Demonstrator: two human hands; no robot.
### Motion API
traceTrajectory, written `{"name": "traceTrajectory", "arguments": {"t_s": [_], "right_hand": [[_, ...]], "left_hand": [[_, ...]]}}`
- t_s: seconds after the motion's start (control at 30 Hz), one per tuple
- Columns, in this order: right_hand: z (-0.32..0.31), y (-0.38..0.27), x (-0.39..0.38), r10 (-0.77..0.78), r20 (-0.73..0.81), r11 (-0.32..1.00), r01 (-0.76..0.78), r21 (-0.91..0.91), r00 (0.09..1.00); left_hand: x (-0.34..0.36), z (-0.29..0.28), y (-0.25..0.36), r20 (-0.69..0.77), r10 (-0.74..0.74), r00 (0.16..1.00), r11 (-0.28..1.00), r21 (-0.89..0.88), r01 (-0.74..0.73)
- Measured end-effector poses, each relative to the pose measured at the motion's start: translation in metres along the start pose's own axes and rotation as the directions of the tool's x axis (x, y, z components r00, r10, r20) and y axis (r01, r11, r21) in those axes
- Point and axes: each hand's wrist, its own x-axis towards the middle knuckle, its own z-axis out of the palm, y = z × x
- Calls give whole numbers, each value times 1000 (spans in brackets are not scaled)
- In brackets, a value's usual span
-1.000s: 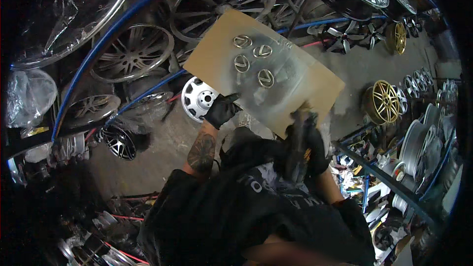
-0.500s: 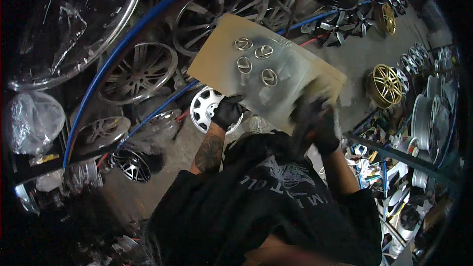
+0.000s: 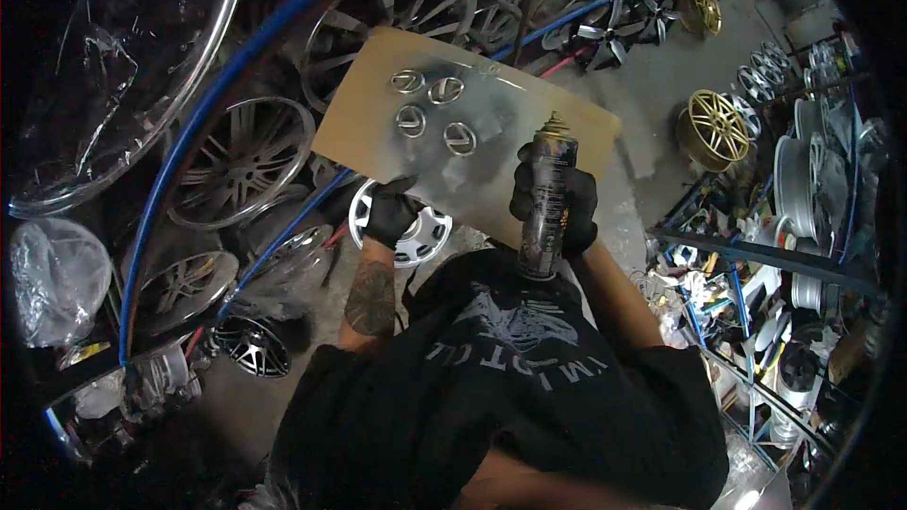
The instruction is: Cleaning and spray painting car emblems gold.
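Your right hand (image 3: 580, 212), wrapped round one can (image 3: 547, 200), now shows sharp instead of blurred, suggesting its shaking has eased, while your left hand (image 3: 388, 214) pinches one board (image 3: 351, 125) at its 7 o'clock edge, four badges (image 3: 411, 121) lying on it, 10 o'clock from the can.

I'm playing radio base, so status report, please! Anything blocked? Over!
Left hand holding cardboard by near edge. Right hand around spray can. Four ring emblems on cardboard, nothing covering them.
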Motion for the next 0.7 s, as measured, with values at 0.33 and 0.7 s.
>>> {"name": "traceTrajectory", "arguments": {"t_s": [0.33,0.7], "right_hand": [[-36,-45,-5,-405,85,908,412,-82,910],[-33,-109,-57,-430,213,819,280,501,877]], "left_hand": [[-6,-28,14,40,17,999,989,-149,-11],[6,-32,10,28,-49,998,990,-130,52]]}}
